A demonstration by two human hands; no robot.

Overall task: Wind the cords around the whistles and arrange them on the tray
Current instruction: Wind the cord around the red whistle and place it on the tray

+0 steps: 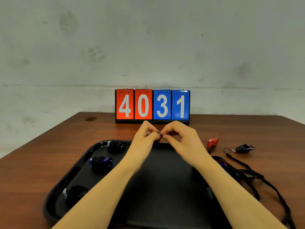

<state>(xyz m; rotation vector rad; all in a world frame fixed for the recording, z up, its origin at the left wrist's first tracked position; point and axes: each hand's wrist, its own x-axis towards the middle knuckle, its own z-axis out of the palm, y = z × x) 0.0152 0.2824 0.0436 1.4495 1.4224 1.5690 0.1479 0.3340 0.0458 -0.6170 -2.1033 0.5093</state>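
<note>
The surface looks like reddish-brown wood veneer, smooth with a dull sheen. The black tray is plastic, its floor matt and finely textured, its far left rim glossy. The red whistle and black whistle at the right look like shiny moulded plastic, each with a small metal ring. The black cords look like matt woven cloth. The scoreboard cards appear smooth and slightly glossy, hung on metal rings. The wall is rough, matt and stained.
</note>
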